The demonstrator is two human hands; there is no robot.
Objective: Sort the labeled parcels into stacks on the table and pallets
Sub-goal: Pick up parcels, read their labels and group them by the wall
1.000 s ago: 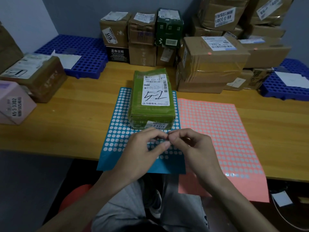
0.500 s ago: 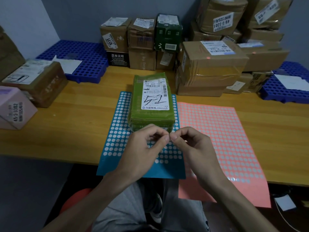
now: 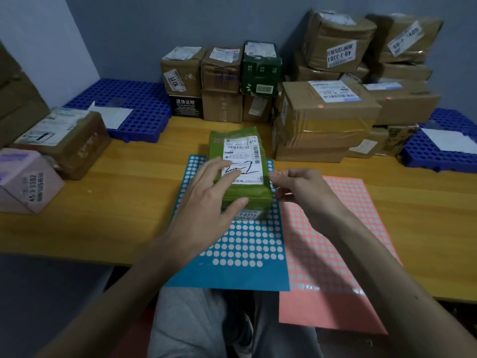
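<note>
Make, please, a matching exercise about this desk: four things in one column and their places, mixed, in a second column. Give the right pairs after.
Things
1. green parcel
2. pink box
3. dark green box
4. salmon sticker sheet

Places
a. at the left end of the table
b. right of the blue sticker sheet, hanging over the table's near edge
c. lying on the blue sticker sheet
d. on top of a brown box in the back row

Pairs: 1-c, 2-a, 3-d, 4-b
</note>
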